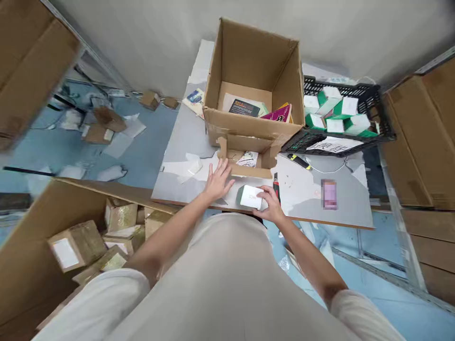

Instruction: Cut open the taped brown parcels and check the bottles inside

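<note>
My right hand (270,204) grips a small white and green box (250,196) at the table's front edge, its fingers closed on the box's right side. Fingers spread, my left hand (217,181) lies near the left front corner of a small open cardboard box (245,171); I cannot tell whether it touches that box. Crumpled printed paper (248,159) lies inside the small cardboard box. Just right of my right hand is a red and black utility knife (276,184), partly hidden by the hand.
A large open carton (254,125) holding booklets stands behind. To its right, a black crate (386,128) holds several white and green boxes. A yellow and black cutter (299,161) lies on the table (330,218). At lower left, a big carton (31,222) contains several taped parcels.
</note>
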`<state>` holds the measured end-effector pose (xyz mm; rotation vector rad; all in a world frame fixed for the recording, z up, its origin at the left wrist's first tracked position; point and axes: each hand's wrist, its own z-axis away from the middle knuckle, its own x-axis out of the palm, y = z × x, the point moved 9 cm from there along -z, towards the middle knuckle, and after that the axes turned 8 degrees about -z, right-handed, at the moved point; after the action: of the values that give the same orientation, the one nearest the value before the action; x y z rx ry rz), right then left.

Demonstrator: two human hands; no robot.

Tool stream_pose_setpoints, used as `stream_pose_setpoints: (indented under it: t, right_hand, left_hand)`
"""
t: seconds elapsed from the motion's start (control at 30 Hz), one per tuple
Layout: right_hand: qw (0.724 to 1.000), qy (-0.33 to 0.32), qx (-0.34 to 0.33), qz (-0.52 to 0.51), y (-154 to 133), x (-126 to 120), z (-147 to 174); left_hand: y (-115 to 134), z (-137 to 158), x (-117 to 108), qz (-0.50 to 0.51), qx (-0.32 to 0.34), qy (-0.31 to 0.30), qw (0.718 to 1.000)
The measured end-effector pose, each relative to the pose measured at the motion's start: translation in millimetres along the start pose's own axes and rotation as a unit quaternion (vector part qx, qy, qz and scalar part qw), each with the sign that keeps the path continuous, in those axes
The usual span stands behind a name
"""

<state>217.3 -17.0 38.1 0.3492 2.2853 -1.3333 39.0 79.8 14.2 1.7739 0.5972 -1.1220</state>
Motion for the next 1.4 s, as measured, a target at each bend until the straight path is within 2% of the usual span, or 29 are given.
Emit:
stream_pose_setpoints:
  t: [0.07,0.17,0.3,0.47,0.57,0.7,0.83,0.9,0.97,1.03,1.1,1.17,1.27,1.4]
  right_hand:
    - [1.000,0.009,0.019,-0.007,10,7,2]
    - [0.999,0.003,0.044,-0.011,22,15,5]
    - [0.995,-0.068,0.070,-0.002,25,18,7]
    - [0.981,-0.116,0.142,0.067,21,14,2]
    - [0.952,-0.188,0.179,0.163,16,19,-5]
    - [0.900,-0.293,0.177,0.270,5,30,-13]
    - [0.864,-0.335,0.147,0.345,-4,40,-20]
    - [0.862,-0.340,0.125,0.354,-7,43,-23]
    - [0.879,-0.333,0.121,0.318,-7,39,-27]
    - [0.909,-0.295,0.154,0.251,2,26,-31]
    - [0.940,-0.210,0.207,0.174,17,7,-35]
    - [0.956,-0.100,0.255,0.106,37,-11,-35]
    - [0.951,0.009,0.302,0.061,64,-18,-27]
    - [0.938,0.040,0.330,0.103,77,-10,-17]
  left_hand:
    - [14,23,11,0.056,0.025,-0.030,0.998]
    - [28,46,32,0.141,0.018,-0.077,0.987]
    - [31,47,58,0.219,-0.050,-0.101,0.969]
    - [38,43,74,0.283,-0.030,-0.117,0.952]
    - [41,45,83,0.317,-0.017,-0.136,0.938]
    - [45,43,87,0.322,-0.003,-0.140,0.936]
    - [47,37,85,0.316,0.004,-0.156,0.936]
    - [45,35,82,0.320,0.001,-0.159,0.934]
    - [43,34,80,0.322,-0.003,-0.160,0.933]
    - [41,34,80,0.321,-0.009,-0.158,0.934]
    - [40,34,79,0.319,-0.013,-0.156,0.935]
    - [39,35,79,0.319,-0.018,-0.155,0.935]
    - [40,35,78,0.318,-0.023,-0.154,0.935]
    - [46,32,72,0.294,-0.051,-0.139,0.944]
